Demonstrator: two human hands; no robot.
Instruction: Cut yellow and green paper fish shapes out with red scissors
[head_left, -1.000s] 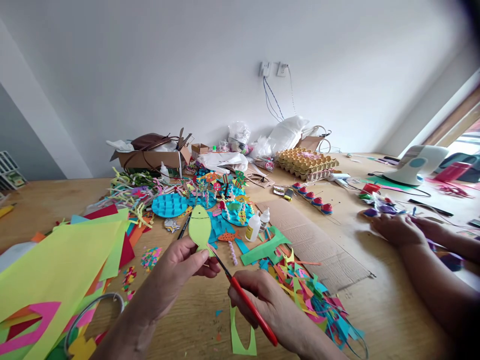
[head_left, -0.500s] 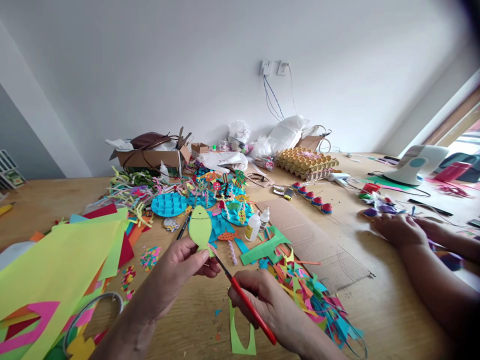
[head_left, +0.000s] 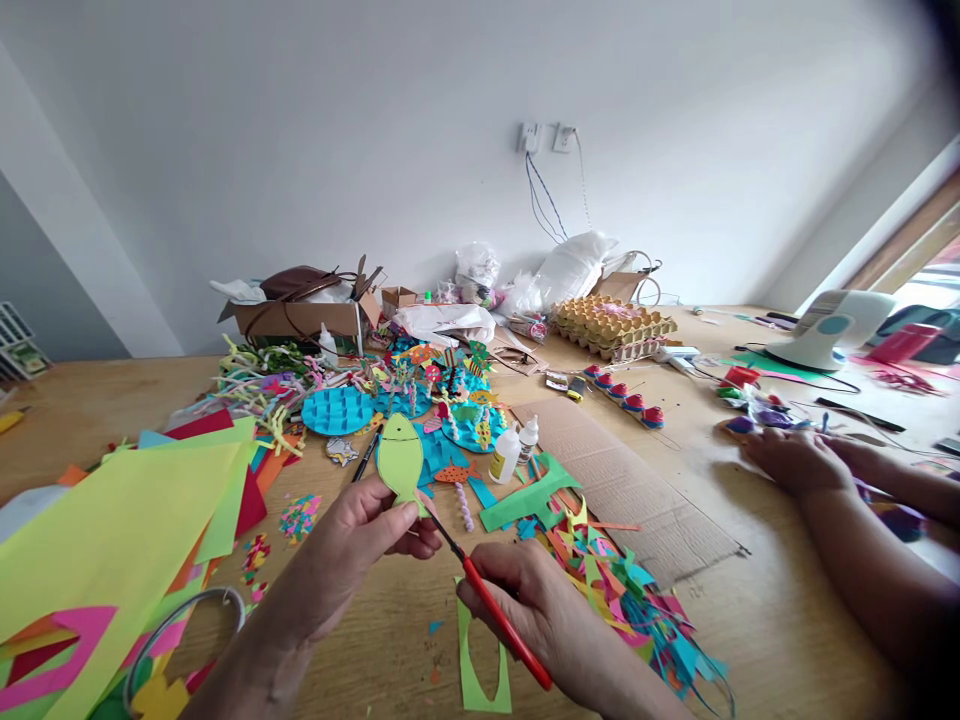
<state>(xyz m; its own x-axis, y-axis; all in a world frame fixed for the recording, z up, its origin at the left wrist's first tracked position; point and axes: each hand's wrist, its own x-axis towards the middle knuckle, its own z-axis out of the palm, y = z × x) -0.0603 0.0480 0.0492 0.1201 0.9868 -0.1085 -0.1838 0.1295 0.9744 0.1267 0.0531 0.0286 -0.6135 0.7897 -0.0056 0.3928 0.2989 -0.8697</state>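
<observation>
A light green paper fish [head_left: 400,458], with an eye and lines drawn on it, is pinched by its tail between the thumb and fingers of my left hand [head_left: 367,535]. My right hand [head_left: 525,600] grips red-handled scissors [head_left: 491,605], whose dark blades reach up to the fish's tail beside my left fingers. Under my right hand lies a green paper offcut [head_left: 472,660] with a fish-shaped hole. Just beyond the fish are a black pen [head_left: 367,455] and an orange paper fish [head_left: 454,473].
Colored paper sheets [head_left: 135,510] cover the left. Paper scraps [head_left: 622,590] and flat cardboard [head_left: 622,480] lie to the right, near a glue bottle [head_left: 505,455]. Blue painted discs [head_left: 337,410] and egg trays [head_left: 611,325] stand farther back. Another person's hands [head_left: 802,460] work at far right.
</observation>
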